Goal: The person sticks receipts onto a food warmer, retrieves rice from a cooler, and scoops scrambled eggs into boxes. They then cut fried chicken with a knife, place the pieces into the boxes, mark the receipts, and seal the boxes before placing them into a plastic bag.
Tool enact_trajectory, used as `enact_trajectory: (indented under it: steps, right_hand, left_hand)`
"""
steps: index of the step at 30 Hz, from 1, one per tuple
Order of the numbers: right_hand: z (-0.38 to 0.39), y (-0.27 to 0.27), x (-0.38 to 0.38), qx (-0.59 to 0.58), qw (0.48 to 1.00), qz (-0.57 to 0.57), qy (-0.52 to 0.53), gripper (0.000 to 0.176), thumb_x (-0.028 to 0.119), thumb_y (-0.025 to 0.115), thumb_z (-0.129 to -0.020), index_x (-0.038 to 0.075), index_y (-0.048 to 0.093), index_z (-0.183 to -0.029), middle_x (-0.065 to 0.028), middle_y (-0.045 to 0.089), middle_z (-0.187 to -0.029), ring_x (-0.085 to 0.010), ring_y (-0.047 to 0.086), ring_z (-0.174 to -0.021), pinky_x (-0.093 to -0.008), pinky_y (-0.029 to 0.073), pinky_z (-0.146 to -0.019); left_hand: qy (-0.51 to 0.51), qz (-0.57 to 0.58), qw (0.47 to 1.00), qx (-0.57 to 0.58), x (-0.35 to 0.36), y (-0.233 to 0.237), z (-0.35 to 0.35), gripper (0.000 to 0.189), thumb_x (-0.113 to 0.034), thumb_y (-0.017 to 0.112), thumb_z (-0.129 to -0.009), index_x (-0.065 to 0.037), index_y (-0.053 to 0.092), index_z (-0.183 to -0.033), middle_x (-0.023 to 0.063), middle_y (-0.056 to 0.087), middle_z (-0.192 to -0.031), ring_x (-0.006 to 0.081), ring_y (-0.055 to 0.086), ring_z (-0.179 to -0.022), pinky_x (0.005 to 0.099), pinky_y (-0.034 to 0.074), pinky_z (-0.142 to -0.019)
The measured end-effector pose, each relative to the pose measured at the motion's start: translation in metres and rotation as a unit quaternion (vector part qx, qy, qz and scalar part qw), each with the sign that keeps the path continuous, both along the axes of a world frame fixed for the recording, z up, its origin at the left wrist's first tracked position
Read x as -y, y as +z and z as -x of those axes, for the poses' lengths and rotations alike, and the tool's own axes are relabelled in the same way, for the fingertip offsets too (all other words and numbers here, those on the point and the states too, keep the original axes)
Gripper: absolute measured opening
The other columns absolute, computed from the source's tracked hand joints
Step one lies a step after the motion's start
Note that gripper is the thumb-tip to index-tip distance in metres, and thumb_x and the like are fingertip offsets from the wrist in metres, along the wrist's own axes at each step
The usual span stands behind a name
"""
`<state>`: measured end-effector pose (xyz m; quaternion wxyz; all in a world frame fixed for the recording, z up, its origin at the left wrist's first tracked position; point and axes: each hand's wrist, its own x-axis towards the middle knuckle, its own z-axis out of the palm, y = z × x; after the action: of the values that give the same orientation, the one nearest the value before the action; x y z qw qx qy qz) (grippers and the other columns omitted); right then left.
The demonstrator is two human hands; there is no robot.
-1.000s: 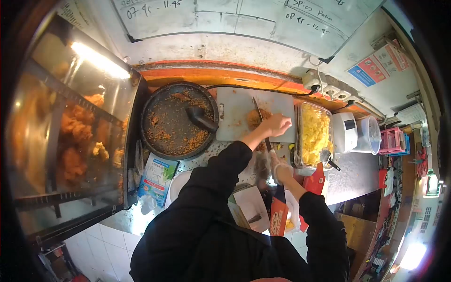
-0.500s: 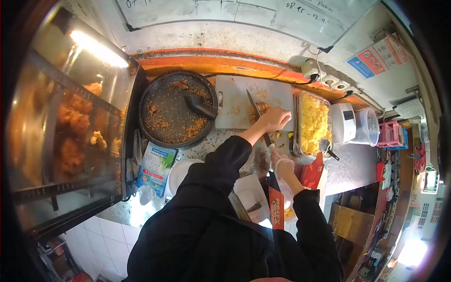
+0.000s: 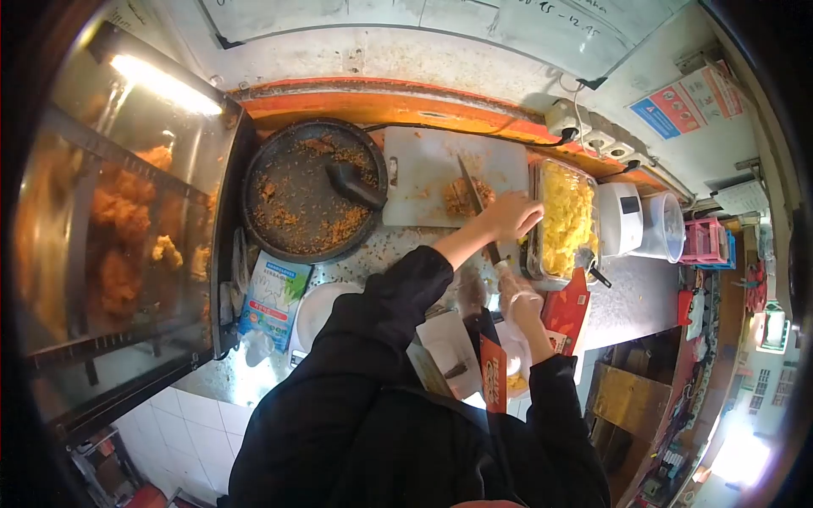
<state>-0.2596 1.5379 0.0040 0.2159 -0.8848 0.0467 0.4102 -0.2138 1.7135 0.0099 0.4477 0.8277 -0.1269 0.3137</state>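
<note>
A long knife (image 3: 470, 188) slants over the white cutting board (image 3: 415, 182), its tip pointing to the wall. My right hand (image 3: 518, 296), in a clear plastic glove, is closed round the handle. My left hand (image 3: 506, 217) is bare and lies across the blade at the board's right edge, fingers curled; whatever they may hold is hidden. Beside the blade sits a heap of crumbly brown fried food (image 3: 458, 198), with crumbs around it. Just right of my left hand stands a clear tub of yellow food (image 3: 566, 216).
Left of the board is a dark stone mortar (image 3: 254, 216) with a pestle (image 3: 354, 188) and orange crumbs. A lit glass cabinet (image 3: 224, 182) holds fried pieces. Red boxes (image 3: 565, 311), a white plate (image 3: 315, 311), a glove packet (image 3: 271, 292) and a white device (image 3: 619, 222) stand nearby.
The view has shifted slightly. My left hand and the knife have moved a little to the right over the board, leaving more of the brown food showing.
</note>
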Motion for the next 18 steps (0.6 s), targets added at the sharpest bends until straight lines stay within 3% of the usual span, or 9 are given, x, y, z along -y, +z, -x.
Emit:
enact_trajectory:
  steps: [2,3,6,7,9,11,15,17,18]
  right_hand:
    - [-0.004,-0.044,0.021,0.117,0.975,-0.017,0.190,0.053,0.048,0.021,-0.094,0.015,0.050,-0.124,-0.0162,0.057,-0.114,-0.0303,0.057,-0.100,-0.0420,0.045,-0.078]
    - [0.007,-0.012,0.010,0.231,0.876,0.105,0.410,0.045,0.040,0.021,-0.095,0.022,0.039,-0.133,-0.0153,0.054,-0.118,-0.0304,0.057,-0.100,-0.0421,0.047,-0.078]
    - [0.015,-0.023,0.008,0.273,0.854,0.058,0.440,0.043,0.034,0.025,-0.094,0.025,0.035,-0.135,-0.0135,0.054,-0.119,-0.0327,0.056,-0.101,-0.0418,0.046,-0.081]
    - [0.014,-0.050,0.012,0.322,0.876,-0.011,0.360,0.040,0.040,0.033,-0.093,0.013,0.056,-0.112,-0.0133,0.062,-0.098,-0.0298,0.059,-0.088,-0.0394,0.046,-0.074]
    - [-0.002,-0.089,0.023,0.242,0.917,-0.045,0.314,0.042,0.041,0.033,-0.094,0.013,0.057,-0.112,-0.0122,0.062,-0.095,-0.0272,0.060,-0.085,-0.0365,0.046,-0.073]
    - [0.001,-0.045,0.012,0.193,0.940,-0.084,0.270,0.047,0.045,0.035,-0.093,0.007,0.062,-0.102,-0.0080,0.061,-0.078,-0.0200,0.057,-0.070,-0.0290,0.044,-0.064]
    - [-0.004,-0.016,0.019,0.340,0.861,-0.122,0.357,0.039,0.036,0.032,-0.093,0.017,0.049,-0.122,-0.0164,0.060,-0.104,-0.0301,0.059,-0.094,-0.0397,0.045,-0.078]
    - [-0.005,-0.012,0.018,0.074,0.993,-0.008,0.092,0.041,0.039,0.030,-0.093,0.016,0.048,-0.123,-0.0172,0.060,-0.104,-0.0310,0.057,-0.097,-0.0393,0.044,-0.081]
    - [-0.002,-0.021,0.023,0.072,0.993,-0.006,0.093,0.041,0.039,0.030,-0.093,0.016,0.048,-0.123,-0.0172,0.060,-0.104,-0.0310,0.057,-0.097,-0.0393,0.044,-0.081]
  left_hand:
    - [-0.011,-0.012,0.999,-0.047,0.002,-0.011,0.003,0.013,-0.019,0.051,-0.085,-0.007,0.058,-0.086,0.0091,0.059,-0.074,0.0287,0.053,-0.075,0.0407,0.041,-0.069]
    - [-0.018,-0.002,0.998,-0.058,-0.002,-0.010,0.005,0.013,-0.018,0.050,-0.085,-0.007,0.058,-0.086,0.0104,0.059,-0.074,0.0292,0.053,-0.076,0.0415,0.041,-0.068]
    - [-0.023,0.014,0.999,-0.046,-0.011,-0.031,0.005,0.014,-0.017,0.050,-0.086,-0.006,0.057,-0.086,0.0119,0.058,-0.073,0.0308,0.054,-0.077,0.0425,0.041,-0.068]
    - [-0.008,0.018,0.998,-0.062,-0.014,-0.035,0.003,0.014,-0.017,0.049,-0.086,-0.005,0.057,-0.085,0.0126,0.058,-0.073,0.0313,0.054,-0.075,0.0432,0.042,-0.067]
    - [-0.005,0.011,0.998,-0.056,-0.012,-0.036,-0.005,0.014,-0.017,0.050,-0.086,-0.005,0.057,-0.085,0.0127,0.058,-0.073,0.0314,0.054,-0.074,0.0433,0.042,-0.066]
    - [0.004,0.002,0.999,-0.037,-0.004,-0.030,-0.010,0.012,-0.016,0.052,-0.085,-0.006,0.057,-0.082,0.0115,0.057,-0.069,0.0298,0.055,-0.070,0.0426,0.043,-0.064]
    - [-0.008,-0.013,1.000,-0.008,0.002,0.014,-0.005,0.011,-0.018,0.053,-0.085,-0.008,0.057,-0.085,0.0069,0.058,-0.068,0.0257,0.055,-0.068,0.0387,0.043,-0.064]
    - [-0.014,-0.010,1.000,0.003,0.014,0.007,-0.011,0.012,-0.019,0.053,-0.086,-0.008,0.057,-0.086,0.0073,0.058,-0.068,0.0259,0.054,-0.068,0.0390,0.043,-0.065]
    - [-0.020,-0.015,0.999,0.030,0.017,0.005,-0.016,0.012,-0.020,0.053,-0.086,-0.008,0.057,-0.087,0.0076,0.058,-0.069,0.0261,0.054,-0.068,0.0393,0.043,-0.065]
